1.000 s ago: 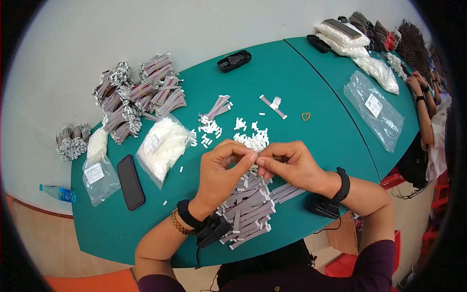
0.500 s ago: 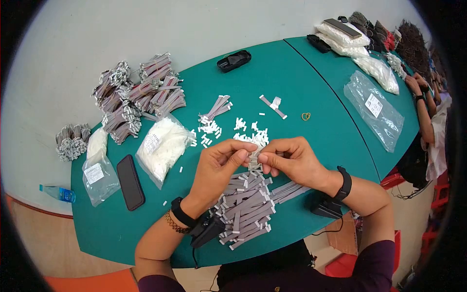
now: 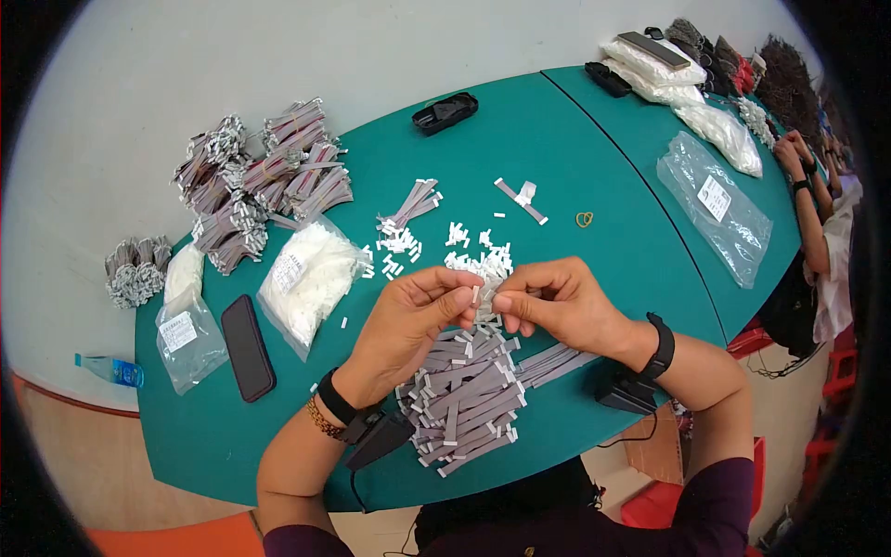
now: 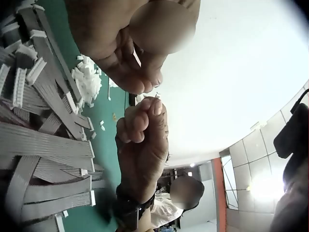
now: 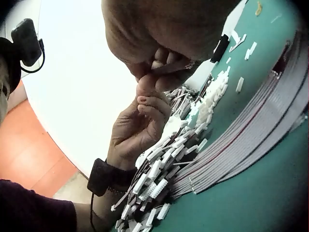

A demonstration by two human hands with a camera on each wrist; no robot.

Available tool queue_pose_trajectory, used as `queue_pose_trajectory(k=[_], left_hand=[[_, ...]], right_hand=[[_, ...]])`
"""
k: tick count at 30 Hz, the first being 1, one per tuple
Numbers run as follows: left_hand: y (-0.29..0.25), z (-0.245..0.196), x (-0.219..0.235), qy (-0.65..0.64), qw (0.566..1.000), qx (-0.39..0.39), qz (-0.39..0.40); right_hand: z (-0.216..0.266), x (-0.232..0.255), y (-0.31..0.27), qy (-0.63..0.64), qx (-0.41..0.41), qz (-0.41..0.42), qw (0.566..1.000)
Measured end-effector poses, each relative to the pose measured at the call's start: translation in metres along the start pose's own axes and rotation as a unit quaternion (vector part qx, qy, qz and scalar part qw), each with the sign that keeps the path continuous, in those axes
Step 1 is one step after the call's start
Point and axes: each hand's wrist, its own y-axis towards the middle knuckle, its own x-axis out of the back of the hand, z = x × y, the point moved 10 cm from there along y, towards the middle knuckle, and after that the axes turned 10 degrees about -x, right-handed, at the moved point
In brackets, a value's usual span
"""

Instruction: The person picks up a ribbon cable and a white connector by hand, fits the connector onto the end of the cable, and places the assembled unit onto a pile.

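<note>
In the head view my left hand (image 3: 418, 304) pinches a small white connector (image 3: 476, 294) between thumb and index finger. My right hand (image 3: 561, 302) is just beside it, thumb and fingertips pressed together. A short pale strip (image 5: 170, 67), looking like a ribbon cable, runs under the right hand's curled fingers in the right wrist view. The two hands' fingertips are close together in the left wrist view. Below them lies a heap of grey ribbon cables (image 3: 469, 399) with white end connectors. Behind the fingers is a pile of loose white connectors (image 3: 483, 262).
Bundled ribbon cables (image 3: 292, 172) are stacked at the back left. A bag of white connectors (image 3: 311, 283), a phone (image 3: 249, 348) and a bottle (image 3: 111, 369) are on the left. An empty plastic bag (image 3: 715, 209) lies at right, near another person's arm (image 3: 807, 204).
My hands' fingertips, together one second ago, have drawn slightly apart. The left wrist has shifted down and left, and the white connector now shows between its fingers.
</note>
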Motion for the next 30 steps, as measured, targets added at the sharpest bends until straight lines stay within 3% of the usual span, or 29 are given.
queue_pose_trajectory(k=[14,20,30], left_hand=[[0.000,-0.009,-0.005,0.038,0.999,-0.035,-0.001],[0.000,-0.004,-0.003,0.012,1.000,0.000,0.007],[0.000,-0.002,0.005,0.023,1.000,-0.009,-0.010]], right_hand=[[0.000,-0.003,0.000,-0.012,0.004,0.012,1.000],[-0.002,-0.002,0.000,-0.012,0.004,0.010,1.000],[-0.002,-0.002,0.000,-0.008,0.003,0.012,1.000]])
